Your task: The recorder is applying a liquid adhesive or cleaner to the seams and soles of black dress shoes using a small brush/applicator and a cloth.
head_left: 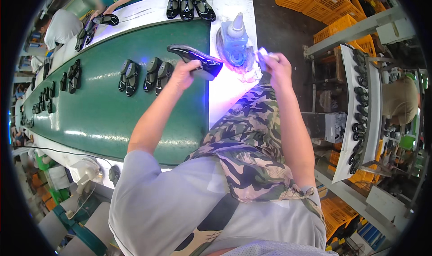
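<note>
My left hand (184, 74) is closed around a glossy black shoe (198, 60), tilted above the edge between the green belt and the white table end. On the right, my right hand (278, 69) pinches a small white piece (263, 54), perhaps cloth or wadding; its kind is too blurred to tell. Between the hands stands a squeeze bottle (236, 37) with a pale nozzle and a bluish body. Beside its base lies crumpled white material (250, 76), lit by a bright violet-pink glow.
Pairs of black shoes (129, 78) stand on the green belt (103, 116), and three more (186, 6) on the far white ledge. Another person's hands (108, 12) handle shoes at the far left. Orange crates (324, 6) and a shoe rack (348, 112) are to the right.
</note>
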The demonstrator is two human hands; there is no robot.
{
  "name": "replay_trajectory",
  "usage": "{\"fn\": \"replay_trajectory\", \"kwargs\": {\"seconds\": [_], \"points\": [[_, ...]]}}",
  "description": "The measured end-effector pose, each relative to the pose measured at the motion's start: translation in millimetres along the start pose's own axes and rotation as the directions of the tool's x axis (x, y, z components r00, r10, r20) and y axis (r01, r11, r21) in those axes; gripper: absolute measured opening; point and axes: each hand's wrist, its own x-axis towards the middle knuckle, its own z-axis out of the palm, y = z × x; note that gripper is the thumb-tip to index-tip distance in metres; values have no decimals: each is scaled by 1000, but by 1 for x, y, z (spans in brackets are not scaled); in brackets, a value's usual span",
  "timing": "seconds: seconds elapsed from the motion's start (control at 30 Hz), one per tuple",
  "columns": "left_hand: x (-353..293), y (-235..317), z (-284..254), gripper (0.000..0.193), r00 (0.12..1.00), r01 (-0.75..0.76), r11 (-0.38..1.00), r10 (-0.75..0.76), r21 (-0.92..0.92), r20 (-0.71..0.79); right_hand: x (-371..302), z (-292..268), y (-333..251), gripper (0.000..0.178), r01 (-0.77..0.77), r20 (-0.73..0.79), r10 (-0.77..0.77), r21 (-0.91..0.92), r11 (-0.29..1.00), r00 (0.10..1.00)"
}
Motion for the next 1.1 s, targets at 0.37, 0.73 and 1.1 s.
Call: {"fn": "replay_trajectory", "kwargs": {"seconds": [0.37, 0.73, 1.1], "points": [[-31, 85, 96, 48, 416, -792, -267, 423, 549, 805, -8, 82, -60, 21, 356, 296, -285, -224, 907, 912], [-34, 98, 111, 42, 309, -831, -336, 385, 443, 870, -12, 101, -55, 30, 382, 296, -331, -133, 915, 896], [-34, 91, 114, 49, 572, -700, -281, 331, 657, 751, -45, 93, -87, 22, 132, 541, -128, 31, 991, 831]]}}
